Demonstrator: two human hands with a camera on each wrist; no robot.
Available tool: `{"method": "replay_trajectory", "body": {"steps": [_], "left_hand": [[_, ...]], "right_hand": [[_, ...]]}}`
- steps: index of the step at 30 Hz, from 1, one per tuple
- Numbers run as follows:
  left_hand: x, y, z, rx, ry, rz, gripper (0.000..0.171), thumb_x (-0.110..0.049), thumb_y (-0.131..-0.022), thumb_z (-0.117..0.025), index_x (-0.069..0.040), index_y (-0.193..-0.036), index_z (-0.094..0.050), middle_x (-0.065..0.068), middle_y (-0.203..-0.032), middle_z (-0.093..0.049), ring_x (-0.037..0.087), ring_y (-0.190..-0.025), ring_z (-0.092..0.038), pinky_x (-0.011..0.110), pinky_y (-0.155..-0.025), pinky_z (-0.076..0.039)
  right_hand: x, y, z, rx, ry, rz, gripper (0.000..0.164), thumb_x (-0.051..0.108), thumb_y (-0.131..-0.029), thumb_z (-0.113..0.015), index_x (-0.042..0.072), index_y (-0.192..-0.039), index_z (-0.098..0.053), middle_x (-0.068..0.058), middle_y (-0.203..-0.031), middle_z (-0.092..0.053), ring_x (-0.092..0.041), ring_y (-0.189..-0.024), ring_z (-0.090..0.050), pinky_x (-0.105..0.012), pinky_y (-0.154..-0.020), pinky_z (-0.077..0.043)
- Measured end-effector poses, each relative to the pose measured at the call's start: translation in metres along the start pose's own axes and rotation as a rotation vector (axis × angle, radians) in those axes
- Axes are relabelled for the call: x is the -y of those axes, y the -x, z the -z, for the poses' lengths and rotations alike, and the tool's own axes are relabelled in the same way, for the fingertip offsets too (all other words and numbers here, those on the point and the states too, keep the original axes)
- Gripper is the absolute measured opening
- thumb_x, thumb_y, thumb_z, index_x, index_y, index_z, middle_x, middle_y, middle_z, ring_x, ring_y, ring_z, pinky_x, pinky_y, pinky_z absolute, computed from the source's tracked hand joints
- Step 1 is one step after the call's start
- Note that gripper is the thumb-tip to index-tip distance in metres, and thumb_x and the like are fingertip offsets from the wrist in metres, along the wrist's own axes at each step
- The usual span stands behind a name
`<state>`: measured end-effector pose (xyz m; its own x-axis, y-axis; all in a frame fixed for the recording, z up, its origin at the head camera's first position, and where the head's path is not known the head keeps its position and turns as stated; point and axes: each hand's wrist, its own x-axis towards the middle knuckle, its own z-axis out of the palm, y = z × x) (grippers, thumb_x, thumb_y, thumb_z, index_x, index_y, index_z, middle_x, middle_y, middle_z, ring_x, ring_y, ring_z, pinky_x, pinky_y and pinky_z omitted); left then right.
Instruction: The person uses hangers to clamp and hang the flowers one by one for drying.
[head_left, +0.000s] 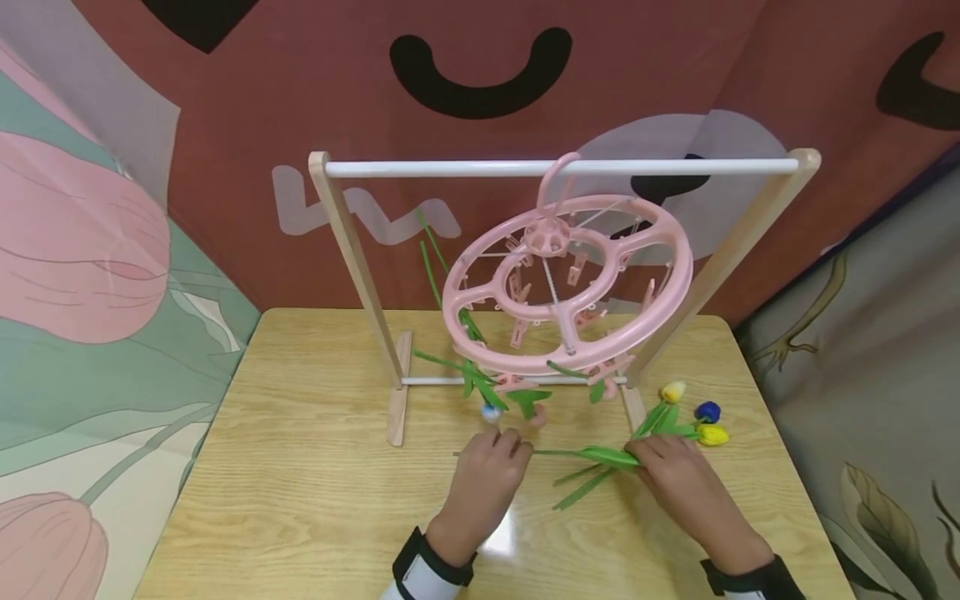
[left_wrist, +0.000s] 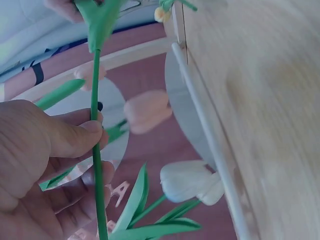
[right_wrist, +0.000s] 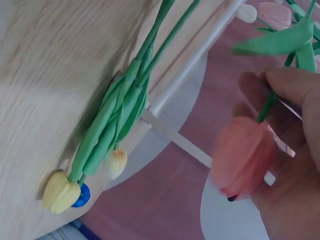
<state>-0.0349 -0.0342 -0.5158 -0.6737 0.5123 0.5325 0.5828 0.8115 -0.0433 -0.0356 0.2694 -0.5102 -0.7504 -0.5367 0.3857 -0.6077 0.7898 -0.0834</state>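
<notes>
My left hand [head_left: 483,479] pinches the green stem [left_wrist: 96,165] of an artificial tulip between thumb and fingers. Near the bloom of that same tulip, my right hand [head_left: 682,487] grips the stem; the coral-red flower head [right_wrist: 243,160] shows in the right wrist view but is hidden under the hand in the head view. The tulip lies roughly level between both hands, in front of a pink round clip hanger [head_left: 566,337]. White tulips [left_wrist: 182,181] and a pale pink tulip [left_wrist: 147,111] hang upside down from the hanger's clips, close to my left hand.
A wooden rack with a white top bar [head_left: 450,169] carries the hanger. On the table [head_left: 300,500] by the rack's right foot lie loose tulips: a yellow one [head_left: 712,435], a blue one [head_left: 707,412] and a cream one [head_left: 672,392]. A printed cloth [head_left: 247,208] hangs behind.
</notes>
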Motion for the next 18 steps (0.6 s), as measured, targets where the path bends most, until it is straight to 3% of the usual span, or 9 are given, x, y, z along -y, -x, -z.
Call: {"method": "replay_trajectory", "body": {"steps": [2, 5, 8, 9, 11, 13, 15, 17, 18], "left_hand": [[0.002, 0.0, 0.005, 0.003, 0.016, 0.008, 0.019, -0.004, -0.078, -0.087, -0.017, -0.087, -0.076, -0.001, -0.087, -0.068, 0.011, -0.068, -0.053, 0.019, -0.051, -0.04], [0.004, 0.0, 0.01, 0.001, 0.03, 0.033, 0.018, -0.005, -0.079, -0.086, -0.016, -0.089, -0.076, -0.001, -0.09, -0.068, 0.014, -0.076, -0.059, 0.022, -0.055, -0.044], [0.003, 0.0, 0.015, -0.05, 0.055, 0.073, 0.018, -0.001, -0.082, -0.08, -0.015, -0.093, -0.076, 0.001, -0.096, -0.069, 0.019, -0.087, -0.061, 0.031, -0.069, -0.05], [0.001, 0.0, 0.016, -0.088, 0.064, 0.087, 0.017, 0.0, -0.084, -0.076, -0.014, -0.094, -0.076, 0.002, -0.097, -0.069, 0.021, -0.088, -0.061, 0.034, -0.072, -0.049], [-0.003, 0.001, 0.019, -0.197, 0.104, 0.089, 0.014, -0.001, -0.087, -0.071, -0.013, -0.092, -0.076, 0.003, -0.096, -0.068, 0.022, -0.086, -0.059, 0.035, -0.073, -0.047], [-0.008, 0.002, 0.021, -0.306, 0.175, 0.061, 0.012, -0.003, -0.089, -0.067, -0.012, -0.089, -0.076, 0.002, -0.093, -0.067, 0.019, -0.081, -0.058, 0.031, -0.07, -0.046], [-0.014, 0.003, 0.022, -0.353, 0.288, 0.022, 0.009, -0.008, -0.093, -0.07, -0.012, -0.088, -0.076, 0.0, -0.089, -0.066, 0.015, -0.076, -0.058, 0.022, -0.067, -0.046], [-0.019, 0.006, 0.018, -0.322, 0.436, -0.002, 0.003, -0.012, -0.093, -0.075, -0.009, -0.095, -0.077, 0.0, -0.092, -0.068, 0.012, -0.079, -0.063, 0.016, -0.07, -0.052], [-0.021, 0.006, 0.016, -0.274, 0.525, 0.014, 0.01, -0.013, -0.092, -0.077, -0.008, -0.101, -0.077, 0.001, -0.097, -0.071, 0.013, -0.085, -0.066, 0.015, -0.076, -0.055]], "right_hand": [[-0.002, 0.002, 0.004, -0.008, -0.016, -0.009, 0.037, 0.009, -0.069, -0.092, 0.009, -0.102, -0.075, -0.004, -0.096, -0.076, -0.025, -0.09, -0.069, -0.048, -0.077, -0.059], [-0.004, 0.004, 0.006, -0.028, -0.057, -0.012, 0.022, 0.033, -0.093, -0.075, 0.013, -0.103, -0.076, -0.001, -0.096, -0.075, -0.022, -0.09, -0.069, -0.045, -0.076, -0.06], [-0.003, 0.005, 0.005, -0.055, -0.133, -0.022, 0.048, 0.05, -0.103, -0.042, 0.017, -0.104, -0.076, 0.004, -0.097, -0.074, -0.017, -0.087, -0.069, -0.034, -0.072, -0.062], [-0.002, 0.005, 0.005, -0.064, -0.159, -0.033, 0.05, 0.051, -0.104, -0.039, 0.019, -0.105, -0.077, 0.005, -0.097, -0.074, -0.015, -0.087, -0.069, -0.03, -0.072, -0.061], [0.0, 0.005, 0.004, -0.078, -0.215, -0.056, 0.032, 0.042, -0.102, -0.054, 0.02, -0.105, -0.077, 0.007, -0.097, -0.075, -0.014, -0.087, -0.07, -0.02, -0.074, -0.06], [0.003, 0.005, 0.003, -0.087, -0.26, -0.084, 0.013, 0.025, -0.093, -0.074, 0.021, -0.106, -0.077, 0.009, -0.097, -0.075, -0.012, -0.087, -0.071, -0.013, -0.077, -0.057], [0.006, 0.004, 0.003, -0.102, -0.297, -0.114, 0.032, 0.005, -0.079, -0.085, 0.022, -0.105, -0.077, 0.01, -0.096, -0.075, -0.011, -0.087, -0.071, -0.008, -0.079, -0.054], [0.009, 0.003, 0.002, -0.124, -0.337, -0.138, 0.046, -0.006, -0.069, -0.087, 0.022, -0.104, -0.077, 0.011, -0.096, -0.075, -0.009, -0.087, -0.071, -0.005, -0.08, -0.053], [0.011, 0.002, 0.001, -0.139, -0.364, -0.141, 0.049, -0.009, -0.067, -0.087, 0.021, -0.104, -0.077, 0.01, -0.096, -0.075, -0.008, -0.087, -0.071, -0.004, -0.08, -0.053]]}}
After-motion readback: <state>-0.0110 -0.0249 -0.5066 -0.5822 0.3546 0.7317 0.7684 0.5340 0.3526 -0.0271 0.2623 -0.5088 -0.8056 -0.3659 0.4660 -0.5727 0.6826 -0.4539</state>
